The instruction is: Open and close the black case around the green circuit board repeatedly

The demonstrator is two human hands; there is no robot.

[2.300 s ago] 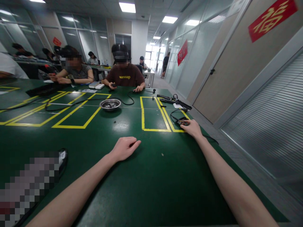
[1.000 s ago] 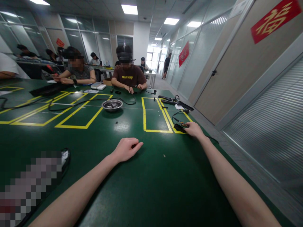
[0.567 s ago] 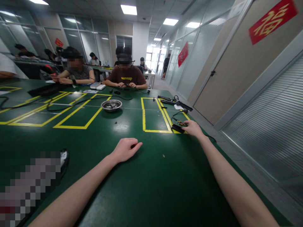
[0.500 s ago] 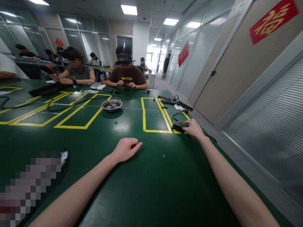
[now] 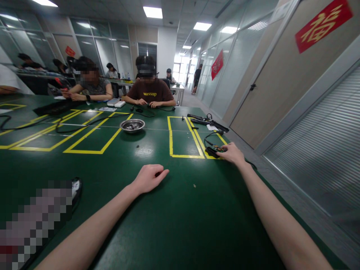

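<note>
My left hand [image 5: 151,177] lies on the green table [image 5: 180,221], its fingers loosely curled under and the thumb stretched out to the right. Nothing shows in it. At the table's right side, my right hand [image 5: 232,153] pinches the near end of a small black casing [image 5: 212,152]. Coloured wires [image 5: 216,146] and what looks like a small circuit board lie against the casing, partly hidden by my fingers. A black cable [image 5: 206,138] loops up behind them to a dark plug-like end [image 5: 219,132].
Black rod-like parts [image 5: 209,122] lie beyond my right hand. A metal bowl [image 5: 132,126] with small metal pieces stands left of the yellow tape outlines [image 5: 170,137]. A blurred-out device [image 5: 33,225] lies at lower left. Across the table, a person in a brown shirt [image 5: 149,92] handles something small.
My right hand has shifted slightly to the right, and the black casing under its fingers has tilted a little. My left hand stays where it was.
</note>
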